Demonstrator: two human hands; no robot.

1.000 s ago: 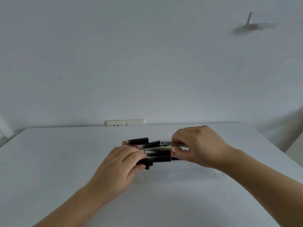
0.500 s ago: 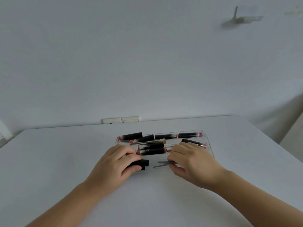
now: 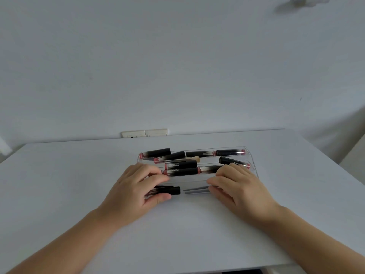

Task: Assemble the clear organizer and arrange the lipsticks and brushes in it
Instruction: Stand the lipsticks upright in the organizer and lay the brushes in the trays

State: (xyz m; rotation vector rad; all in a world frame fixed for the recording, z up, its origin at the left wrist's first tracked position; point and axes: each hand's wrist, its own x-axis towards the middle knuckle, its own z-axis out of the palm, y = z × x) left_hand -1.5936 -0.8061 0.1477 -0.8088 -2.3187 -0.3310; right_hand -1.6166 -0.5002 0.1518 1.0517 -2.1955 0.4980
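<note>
A clear organizer (image 3: 249, 158) lies on the white table (image 3: 59, 184) with several black-and-pink lipsticks (image 3: 229, 152) lying sideways in its back and middle rows. A tan-tipped brush (image 3: 196, 159) shows between them. My left hand (image 3: 134, 191) grips a black tube (image 3: 169, 190) at the front row's left end. My right hand (image 3: 244, 189) pinches two thin grey brush handles (image 3: 195, 190) at the front row's right end. The handles' right ends are hidden under my fingers.
A white wall socket plate (image 3: 144, 133) sits on the wall behind the table's far edge. The table's near edge (image 3: 197, 270) runs along the bottom of the view.
My right hand came from the organizer's back down to the front row with the grey handles. My left hand lowered the black tube to the front row.
</note>
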